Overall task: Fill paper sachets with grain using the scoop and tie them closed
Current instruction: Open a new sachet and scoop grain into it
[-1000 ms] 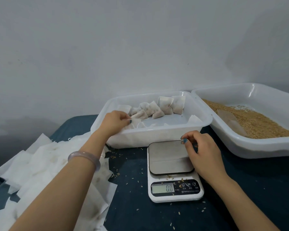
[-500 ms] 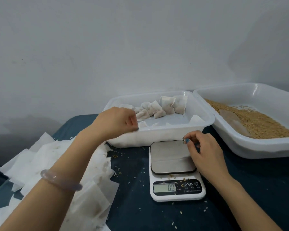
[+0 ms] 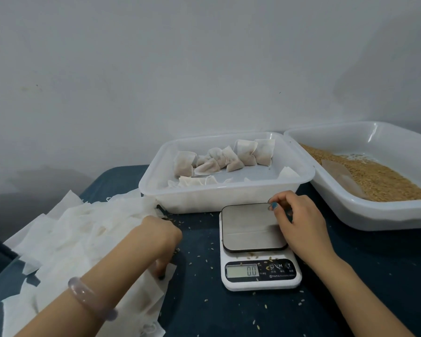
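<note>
Fingers [image 3: 159, 267] of the left hand [image 3: 161, 242] curl onto empty sachets [image 3: 83, 229] (grip unclear) — best peel just one; right hand [image 3: 301, 224] rests loosely curled.

The left hand [image 3: 161, 239] is no longer at the front left corner of the white tray [image 3: 151, 183]. It is now lower, near the table's left edge, with fingertips on the pile of empty paper sachets [image 3: 83, 234]. The leftmost filled sachet [image 3: 184, 164] is now uncovered.
</note>
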